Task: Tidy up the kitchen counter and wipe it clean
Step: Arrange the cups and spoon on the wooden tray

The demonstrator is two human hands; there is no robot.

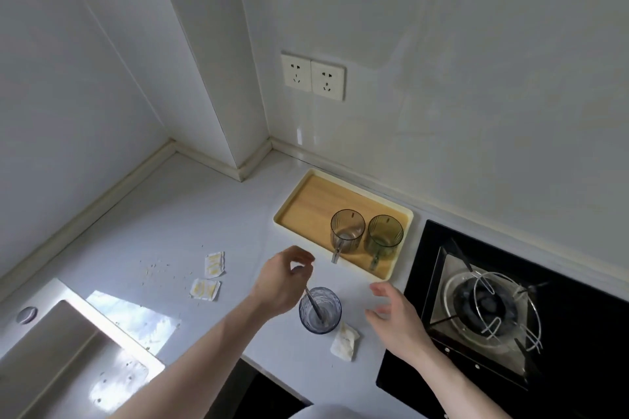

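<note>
Spoon (315, 306) in glass (320, 310), left hand (284, 277) pinching (right hand (396, 315) open).

I see a tray (296, 214) with a matt, wood-grain floor and a smooth cream plastic-looking rim, and on it stand two clear tinted mugs (348, 231), glass or plastic, I cannot tell which. Just in front of the tray, my left hand (282, 279) pinches a shiny metal spoon (315, 306) in a ribbed, clear glass tumbler (320, 311), with crumpled paper sachets (213, 264) off to the tray's left on the smooth pale counter (204, 214). Right of the tray I see the glossy black glass hob (578, 316) with bright wire pan supports, and behind the tray the white wall panels (476, 78) shine.
</note>
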